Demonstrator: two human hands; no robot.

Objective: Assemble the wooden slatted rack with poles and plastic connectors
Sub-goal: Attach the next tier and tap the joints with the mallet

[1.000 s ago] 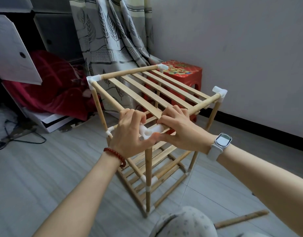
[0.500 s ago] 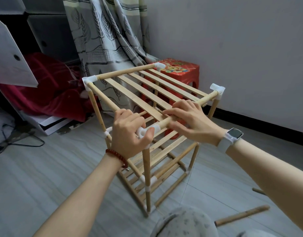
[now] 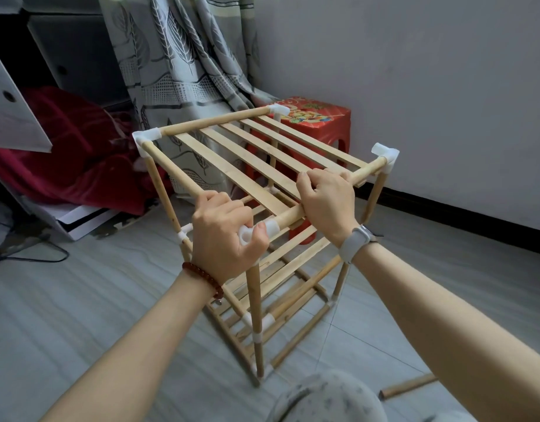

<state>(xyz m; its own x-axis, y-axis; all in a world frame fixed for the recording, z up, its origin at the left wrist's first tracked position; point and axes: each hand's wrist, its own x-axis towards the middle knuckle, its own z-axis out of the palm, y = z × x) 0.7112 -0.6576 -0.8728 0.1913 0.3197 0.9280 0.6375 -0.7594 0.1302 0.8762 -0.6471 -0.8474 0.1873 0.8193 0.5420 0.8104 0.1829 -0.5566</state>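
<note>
The rack (image 3: pixel 256 184) stands on the floor; left hand (image 3: pixel 223 236) grips the near corner connector (image 3: pixel 247 234), right hand (image 3: pixel 326 199) wraps the top pole (image 3: pixel 290 216). Best press straight down, squarely over the upright

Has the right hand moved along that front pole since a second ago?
Yes. The right hand slid along the front pole, away from the near corner connector toward the far one.
</note>
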